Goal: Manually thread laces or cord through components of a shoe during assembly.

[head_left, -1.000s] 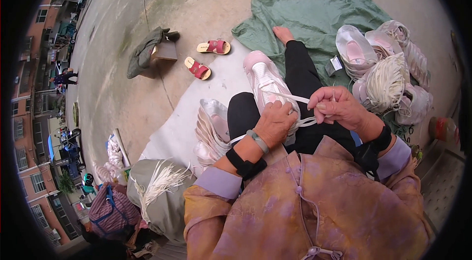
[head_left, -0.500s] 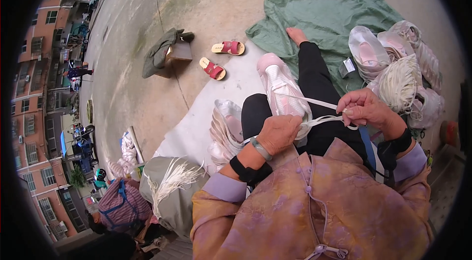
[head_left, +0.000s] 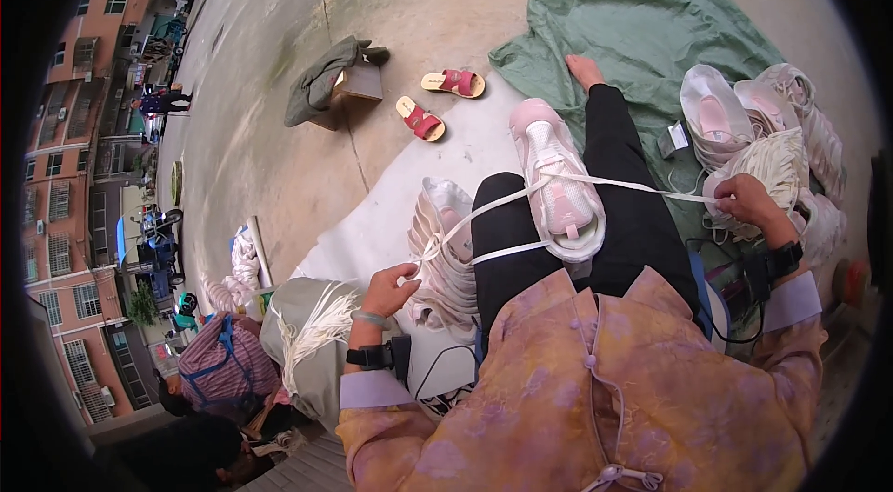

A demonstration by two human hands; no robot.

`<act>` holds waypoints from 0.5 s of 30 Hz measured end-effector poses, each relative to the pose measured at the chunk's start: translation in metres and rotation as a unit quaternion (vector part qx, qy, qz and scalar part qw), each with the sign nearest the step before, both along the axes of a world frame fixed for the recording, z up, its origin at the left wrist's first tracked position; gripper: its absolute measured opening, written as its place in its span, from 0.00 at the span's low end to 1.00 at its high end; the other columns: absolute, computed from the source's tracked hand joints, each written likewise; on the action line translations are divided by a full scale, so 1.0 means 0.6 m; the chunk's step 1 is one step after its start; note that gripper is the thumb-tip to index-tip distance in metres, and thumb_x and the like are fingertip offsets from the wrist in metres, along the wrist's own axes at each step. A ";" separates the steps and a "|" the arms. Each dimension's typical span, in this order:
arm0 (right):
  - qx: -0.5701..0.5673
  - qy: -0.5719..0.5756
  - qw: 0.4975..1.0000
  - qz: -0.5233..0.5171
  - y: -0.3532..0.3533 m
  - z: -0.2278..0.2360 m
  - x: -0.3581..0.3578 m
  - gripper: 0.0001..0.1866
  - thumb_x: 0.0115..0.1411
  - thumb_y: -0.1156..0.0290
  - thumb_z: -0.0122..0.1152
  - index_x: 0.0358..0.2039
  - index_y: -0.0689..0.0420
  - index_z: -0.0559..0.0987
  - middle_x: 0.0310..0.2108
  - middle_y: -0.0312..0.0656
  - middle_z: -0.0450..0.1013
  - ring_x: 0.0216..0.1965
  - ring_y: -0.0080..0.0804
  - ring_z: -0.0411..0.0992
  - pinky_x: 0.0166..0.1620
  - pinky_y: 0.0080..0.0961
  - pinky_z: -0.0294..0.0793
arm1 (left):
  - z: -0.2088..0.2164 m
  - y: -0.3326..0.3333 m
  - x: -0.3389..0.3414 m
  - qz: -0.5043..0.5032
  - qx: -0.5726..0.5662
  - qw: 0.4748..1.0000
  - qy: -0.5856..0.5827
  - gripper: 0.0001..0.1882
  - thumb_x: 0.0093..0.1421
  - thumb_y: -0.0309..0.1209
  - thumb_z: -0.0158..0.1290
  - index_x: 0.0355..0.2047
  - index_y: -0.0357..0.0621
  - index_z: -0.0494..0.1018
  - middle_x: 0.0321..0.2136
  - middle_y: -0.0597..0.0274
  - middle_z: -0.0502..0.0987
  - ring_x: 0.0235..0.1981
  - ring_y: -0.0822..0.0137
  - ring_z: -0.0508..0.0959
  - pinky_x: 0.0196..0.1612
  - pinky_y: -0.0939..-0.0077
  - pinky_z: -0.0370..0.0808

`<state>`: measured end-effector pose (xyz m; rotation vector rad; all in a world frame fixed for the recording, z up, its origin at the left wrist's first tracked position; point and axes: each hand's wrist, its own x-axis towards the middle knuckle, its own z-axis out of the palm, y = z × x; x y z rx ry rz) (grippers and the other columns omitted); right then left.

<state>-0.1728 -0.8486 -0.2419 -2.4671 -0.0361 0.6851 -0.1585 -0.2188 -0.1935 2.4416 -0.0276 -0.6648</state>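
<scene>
A pink and white sneaker (head_left: pixel 554 140) rests across my thighs, its toe pointing away from me. A flat white shoelace (head_left: pixel 642 186) threads through its front eyelets and stretches out to both sides. Its left length is pinched between the fingers of my left hand (head_left: pixel 389 292), low at the left beside a stack of shoe uppers (head_left: pixel 437 255). My right hand (head_left: pixel 749 202) grips the other length, out at the right near a pile of pale shoe uppers (head_left: pixel 714 120). Another white strip runs from the sneaker's side over my left thigh.
A bundle of white laces (head_left: pixel 321 343) lies over a grey-green covered thing at the left. Ahead are red slippers (head_left: pixel 453 84), a box (head_left: pixel 358 83) with a dark cloth on it, and a green sheet (head_left: pixel 642 18). A person sits at the lower left by a striped bag (head_left: pixel 228 369).
My hands have moved far apart, left hand leftward and right hand rightward, drawing the shoelace out across the sneaker. The loops that were gathered between them have opened out.
</scene>
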 end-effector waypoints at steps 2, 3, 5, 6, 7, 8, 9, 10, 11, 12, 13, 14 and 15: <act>-0.155 -0.143 0.973 0.099 0.076 -0.005 0.021 0.06 0.43 0.70 0.60 0.22 0.57 0.76 0.22 0.38 0.71 0.25 0.38 0.70 0.31 0.33 0.69 | -0.007 -0.029 0.011 -0.064 0.098 0.987 -0.109 0.11 0.51 0.34 0.54 0.31 0.40 0.74 0.24 0.63 0.74 0.21 0.67 0.73 0.25 0.74 0.70; -0.158 -0.175 0.967 0.092 0.117 -0.002 0.039 0.05 0.43 0.69 0.59 0.21 0.56 0.75 0.24 0.39 0.70 0.28 0.41 0.69 0.32 0.34 0.68 | -0.013 -0.057 0.022 -0.128 0.193 0.949 -0.214 0.10 0.49 0.32 0.54 0.31 0.41 0.74 0.28 0.59 0.75 0.25 0.61 0.75 0.29 0.70 0.72; 0.000 -0.302 0.952 0.043 0.184 -0.012 0.066 0.05 0.44 0.68 0.59 0.22 0.55 0.74 0.27 0.38 0.69 0.32 0.39 0.68 0.36 0.34 0.67 | -0.017 -0.152 0.052 -0.072 0.081 0.968 -0.225 0.08 0.46 0.28 0.52 0.29 0.40 0.72 0.32 0.56 0.73 0.31 0.53 0.73 0.35 0.66 0.71; 0.032 -0.341 0.937 0.063 0.226 -0.004 0.087 0.06 0.44 0.68 0.58 0.25 0.54 0.74 0.28 0.39 0.69 0.33 0.38 0.67 0.37 0.33 0.66 | -0.029 -0.184 0.060 -0.090 0.045 0.955 -0.279 0.10 0.46 0.28 0.52 0.30 0.41 0.71 0.31 0.57 0.73 0.32 0.54 0.73 0.37 0.66 0.70; 0.063 -0.378 0.920 0.082 0.267 0.006 0.104 0.08 0.45 0.68 0.58 0.28 0.54 0.74 0.30 0.39 0.69 0.35 0.37 0.67 0.37 0.33 0.65 | -0.039 -0.212 0.068 -0.109 0.008 0.937 -0.331 0.11 0.46 0.28 0.51 0.32 0.42 0.71 0.30 0.57 0.73 0.33 0.55 0.73 0.38 0.66 0.69; 0.084 -0.385 0.915 0.087 0.301 0.010 0.115 0.10 0.44 0.69 0.58 0.30 0.53 0.73 0.29 0.39 0.69 0.35 0.37 0.67 0.37 0.33 0.65 | -0.040 -0.242 0.079 -0.126 -0.008 0.933 -0.337 0.13 0.45 0.27 0.52 0.34 0.41 0.70 0.30 0.55 0.73 0.33 0.54 0.73 0.38 0.64 0.69; 0.102 -0.392 0.910 0.091 0.325 0.009 0.122 0.11 0.44 0.69 0.58 0.31 0.53 0.72 0.29 0.40 0.68 0.35 0.37 0.66 0.37 0.33 0.65 | -0.041 -0.271 0.090 -0.144 -0.027 0.928 -0.342 0.15 0.45 0.26 0.52 0.36 0.41 0.70 0.29 0.54 0.74 0.33 0.54 0.73 0.38 0.63 0.68; 0.101 -0.393 0.909 0.094 0.345 0.001 0.128 0.11 0.44 0.69 0.58 0.31 0.53 0.72 0.29 0.40 0.68 0.35 0.37 0.66 0.37 0.33 0.65 | -0.053 -0.287 0.098 -0.150 -0.037 0.922 -0.355 0.17 0.44 0.25 0.51 0.38 0.41 0.69 0.28 0.53 0.74 0.33 0.53 0.73 0.38 0.63 0.68; 0.092 -0.374 0.917 0.104 0.360 -0.008 0.132 0.12 0.45 0.70 0.57 0.32 0.53 0.71 0.28 0.40 0.67 0.34 0.38 0.67 0.35 0.33 0.65 | -0.065 -0.304 0.105 -0.157 -0.049 0.916 -0.365 0.18 0.44 0.25 0.49 0.39 0.41 0.67 0.28 0.53 0.74 0.32 0.53 0.72 0.38 0.62 0.68; 0.083 -0.356 0.924 0.115 0.368 -0.015 0.134 0.12 0.45 0.70 0.56 0.33 0.54 0.71 0.27 0.40 0.67 0.33 0.39 0.68 0.34 0.33 0.65 | -0.077 -0.316 0.111 -0.155 -0.052 0.916 -0.365 0.18 0.44 0.25 0.49 0.39 0.41 0.67 0.28 0.53 0.74 0.32 0.53 0.72 0.38 0.62 0.68; 0.082 -0.354 0.924 0.117 0.372 -0.012 0.137 0.12 0.45 0.70 0.56 0.33 0.54 0.71 0.27 0.40 0.67 0.33 0.39 0.68 0.34 0.33 0.65 | -0.084 -0.327 0.115 -0.148 -0.055 0.935 -0.319 0.18 0.44 0.24 0.48 0.39 0.41 0.67 0.27 0.53 0.74 0.31 0.52 0.73 0.37 0.62 0.69; 0.065 -0.341 0.930 0.122 0.376 -0.007 0.139 0.11 0.45 0.71 0.55 0.32 0.54 0.71 0.26 0.41 0.66 0.31 0.40 0.68 0.33 0.34 0.66 | -0.091 -0.333 0.118 -0.140 -0.057 0.950 -0.272 0.18 0.44 0.24 0.46 0.39 0.40 0.66 0.26 0.52 0.74 0.30 0.51 0.73 0.36 0.61 0.69; 0.049 -0.328 0.935 0.127 0.379 -0.005 0.141 0.10 0.45 0.71 0.54 0.31 0.54 0.71 0.25 0.41 0.65 0.30 0.41 0.68 0.31 0.35 0.66 | -0.096 -0.336 0.120 -0.137 -0.057 0.951 -0.271 0.18 0.44 0.24 0.46 0.39 0.40 0.66 0.26 0.52 0.74 0.30 0.51 0.73 0.36 0.61 0.69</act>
